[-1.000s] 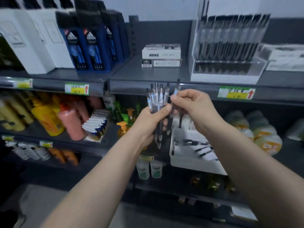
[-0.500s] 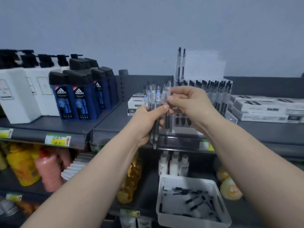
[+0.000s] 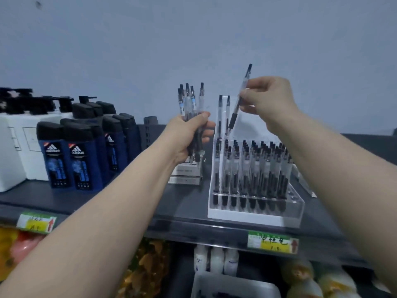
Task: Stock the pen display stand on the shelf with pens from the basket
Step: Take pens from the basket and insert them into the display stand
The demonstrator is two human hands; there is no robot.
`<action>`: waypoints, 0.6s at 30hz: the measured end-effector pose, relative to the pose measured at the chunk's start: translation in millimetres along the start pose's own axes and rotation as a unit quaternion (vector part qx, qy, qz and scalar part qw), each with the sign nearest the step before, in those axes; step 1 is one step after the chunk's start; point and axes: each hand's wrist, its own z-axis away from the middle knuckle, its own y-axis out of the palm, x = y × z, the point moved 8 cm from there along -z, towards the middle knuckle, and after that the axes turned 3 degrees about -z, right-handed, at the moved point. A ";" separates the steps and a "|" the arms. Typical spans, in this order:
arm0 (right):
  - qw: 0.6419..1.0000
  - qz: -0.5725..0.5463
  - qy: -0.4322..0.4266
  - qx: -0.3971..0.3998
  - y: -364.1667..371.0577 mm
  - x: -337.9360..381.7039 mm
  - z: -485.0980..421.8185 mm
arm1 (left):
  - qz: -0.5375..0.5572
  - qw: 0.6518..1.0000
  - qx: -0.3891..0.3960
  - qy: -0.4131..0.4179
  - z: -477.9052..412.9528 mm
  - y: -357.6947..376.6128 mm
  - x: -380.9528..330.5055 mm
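Observation:
My left hand (image 3: 189, 136) grips a bundle of several clear pens (image 3: 190, 102) with black caps, held upright left of the stand. A single pen (image 3: 239, 97) is pinched in my right hand (image 3: 268, 100), tilted with its tip down over the back left rows of the stand. The clear acrylic pen display stand (image 3: 257, 214) sits on the dark shelf (image 3: 129, 203), most of its rows filled with upright pens; two pens stand taller at its back left. The white basket (image 3: 234, 284) shows at the bottom edge, below the shelf.
Blue shower gel bottles (image 3: 75, 155) and white boxes (image 3: 12, 147) stand on the left of the shelf. Flat white boxes (image 3: 185, 175) lie behind my left hand. Price tags (image 3: 272, 243) hang on the shelf edge. Bottles fill the lower shelf.
My right hand has drawn one pen out of the bundle and carried it right, over the stand. The view tilted up; the basket dropped to the bottom edge.

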 end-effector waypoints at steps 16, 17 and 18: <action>0.987 0.153 0.009 -0.048 11.9 -36.0 -49.1 | 0.015 0.998 0.066 -0.008 -42.0 -7.8 20.7; 0.985 0.164 0.012 -0.047 12.8 -37.3 -48.6 | 0.016 0.997 0.070 -0.007 -42.7 -7.5 21.2; 0.983 0.179 0.018 -0.042 15.1 -40.1 -47.5 | 0.014 0.997 0.074 -0.007 -43.3 -7.5 21.4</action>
